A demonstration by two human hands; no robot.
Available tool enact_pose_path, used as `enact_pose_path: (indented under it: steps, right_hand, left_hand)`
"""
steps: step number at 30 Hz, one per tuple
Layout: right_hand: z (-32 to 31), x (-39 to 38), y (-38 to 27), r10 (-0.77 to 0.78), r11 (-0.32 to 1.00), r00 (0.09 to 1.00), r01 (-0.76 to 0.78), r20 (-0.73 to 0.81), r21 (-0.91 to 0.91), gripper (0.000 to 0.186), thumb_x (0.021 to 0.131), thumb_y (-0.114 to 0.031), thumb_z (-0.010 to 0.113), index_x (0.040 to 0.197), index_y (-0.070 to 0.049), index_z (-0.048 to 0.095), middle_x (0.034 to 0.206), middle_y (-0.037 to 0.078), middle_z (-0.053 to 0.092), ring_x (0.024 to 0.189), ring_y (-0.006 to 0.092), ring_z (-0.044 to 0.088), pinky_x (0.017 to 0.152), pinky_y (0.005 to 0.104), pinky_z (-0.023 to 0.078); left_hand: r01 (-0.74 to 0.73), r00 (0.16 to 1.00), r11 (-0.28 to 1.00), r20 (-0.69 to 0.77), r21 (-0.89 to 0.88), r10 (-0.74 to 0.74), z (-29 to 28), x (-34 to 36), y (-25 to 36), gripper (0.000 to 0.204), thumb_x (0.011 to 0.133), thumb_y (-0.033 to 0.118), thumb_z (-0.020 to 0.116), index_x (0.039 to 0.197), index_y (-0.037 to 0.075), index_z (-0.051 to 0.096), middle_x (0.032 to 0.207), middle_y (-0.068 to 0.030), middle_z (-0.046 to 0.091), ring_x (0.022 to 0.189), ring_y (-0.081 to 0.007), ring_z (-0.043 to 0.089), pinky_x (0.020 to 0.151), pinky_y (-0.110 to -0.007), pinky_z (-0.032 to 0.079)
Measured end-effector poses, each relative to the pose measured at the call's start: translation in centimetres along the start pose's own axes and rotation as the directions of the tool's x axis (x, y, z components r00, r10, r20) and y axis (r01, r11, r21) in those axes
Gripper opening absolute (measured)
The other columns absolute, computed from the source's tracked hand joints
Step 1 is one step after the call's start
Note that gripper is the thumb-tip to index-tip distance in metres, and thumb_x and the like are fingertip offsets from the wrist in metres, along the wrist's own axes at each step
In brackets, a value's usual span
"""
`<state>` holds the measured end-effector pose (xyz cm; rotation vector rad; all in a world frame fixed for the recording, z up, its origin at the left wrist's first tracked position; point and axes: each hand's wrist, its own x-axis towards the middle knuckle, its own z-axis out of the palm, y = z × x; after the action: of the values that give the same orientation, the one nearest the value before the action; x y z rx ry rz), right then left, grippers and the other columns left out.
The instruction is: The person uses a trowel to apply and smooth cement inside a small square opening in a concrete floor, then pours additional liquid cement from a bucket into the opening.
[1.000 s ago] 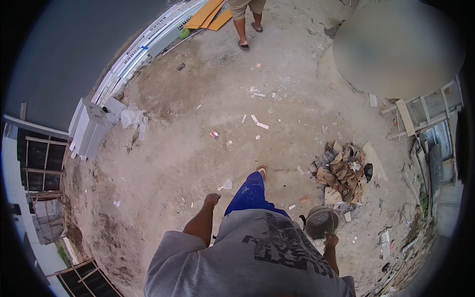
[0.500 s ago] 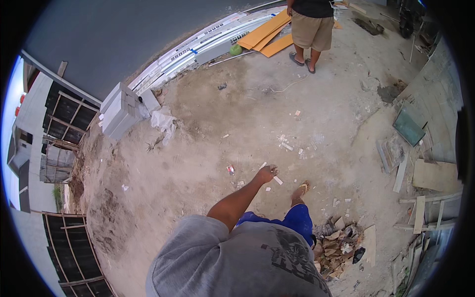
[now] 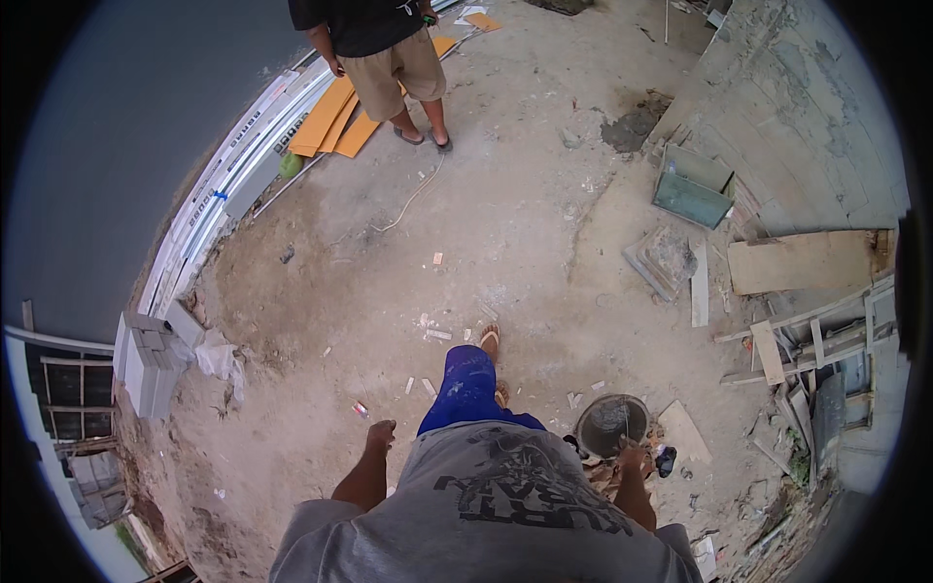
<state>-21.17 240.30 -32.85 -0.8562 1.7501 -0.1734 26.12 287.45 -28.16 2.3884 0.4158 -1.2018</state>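
My right hand (image 3: pixel 634 454) is closed at the near rim of a round black bucket (image 3: pixel 580 428), apparently on its handle. Grey material lies in the bucket, which is to the right of my blue shorts. My left hand (image 3: pixel 381 435) hangs low at my left side, its fingers loosely bent and apart, with nothing visible in it. On the ground just ahead of that hand lie two short pale strips (image 3: pixel 429 387) and a small red-and-white packet (image 3: pixel 361 409).
A person (image 3: pixel 394 73) in tan shorts stands ahead beside orange panels (image 3: pixel 326 115) and long white wrapped lengths (image 3: pixel 202 199). Grey blocks (image 3: pixel 151 364) are stacked at left. At right are a green open box (image 3: pixel 692 187), boards (image 3: pixel 807 262) and scrap wood (image 3: pixel 766 352).
My left hand has drawn back from over the pale strips, which lie on the ground. My right hand and the bucket have come into view. The view has turned rightward.
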Motion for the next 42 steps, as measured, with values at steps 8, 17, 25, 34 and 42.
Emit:
enact_pose_path:
  steps: [8, 17, 25, 34, 42]
  right_hand:
    - [-3.4, 7.8, -19.6, -0.2, 0.968, 0.946, 0.15, -0.255, -0.202, 0.027, 0.089, -0.03, 0.064, 0.091, -0.003, 0.066, 0.065, 0.003, 0.059, 0.055, 0.0128, 0.053, 0.05, 0.0278, 0.04]
    - [10.1, 11.5, -36.4, 0.193, 0.981, 0.972, -0.19, -0.133, 0.031, 0.022, 0.088, -0.025, 0.063, 0.085, -0.003, 0.065, 0.064, 0.005, 0.059, 0.052, 0.0157, 0.054, 0.046, 0.0315, 0.04]
    - [18.6, 23.6, -49.9, 0.303, 0.94, 0.946, -0.317, -0.114, -0.129, 0.017, 0.086, -0.019, 0.063, 0.082, -0.003, 0.064, 0.065, 0.007, 0.06, 0.052, 0.0173, 0.054, 0.046, 0.0334, 0.041]
    - [29.6, 44.0, -74.6, -0.026, 0.991, 0.958, -0.014, -0.287, -0.136, 0.012, 0.084, -0.013, 0.062, 0.078, -0.003, 0.064, 0.067, 0.009, 0.061, 0.053, 0.0192, 0.055, 0.045, 0.0357, 0.041]
    - [36.6, 51.1, -101.2, -0.425, 0.898, 0.86, 0.361, -0.281, -0.253, 0.017, 0.079, -0.013, 0.067, 0.085, 0.002, 0.067, 0.071, 0.015, 0.064, 0.058, 0.0222, 0.059, 0.056, 0.0356, 0.046]
  left_hand:
    - [0.159, 0.961, 0.985, 0.237, -0.066, -0.14, 7.4, 11.4, 28.8, 0.034, 0.091, 0.03, 0.054, 0.122, 0.016, 0.058, 0.106, -0.0038, 0.06, 0.087, -0.0216, 0.062, 0.061, -0.037, 0.051]
    - [-0.593, 0.805, 0.805, 0.056, 0.031, 0.591, 8.0, 31.0, 68.9, 0.042, 0.089, 0.031, 0.059, 0.121, 0.004, 0.058, 0.099, -0.0077, 0.065, 0.08, -0.0178, 0.06, 0.062, -0.031, 0.048]
    - [-0.697, 0.675, 0.69, 0.149, -0.193, 0.723, 8.3, 30.9, 100.2, 0.049, 0.092, 0.027, 0.059, 0.126, -0.007, 0.049, 0.119, -0.0189, 0.06, 0.107, -0.0226, 0.059, 0.091, -0.029, 0.046]
    - [-0.097, 0.978, 0.962, 0.201, 0.256, 0.045, 4.5, 38.6, 104.3, 0.032, 0.088, 0.03, 0.059, 0.108, 0.005, 0.06, 0.096, -0.0106, 0.064, 0.08, -0.0229, 0.065, 0.06, -0.039, 0.053]
    - [-0.139, 0.97, 0.978, 0.22, 0.155, 0.103, 4.2, 45.4, 120.4, 0.017, 0.088, 0.015, 0.052, 0.1, 0.004, 0.056, 0.084, -0.0125, 0.061, 0.074, -0.0244, 0.065, 0.057, -0.038, 0.055]
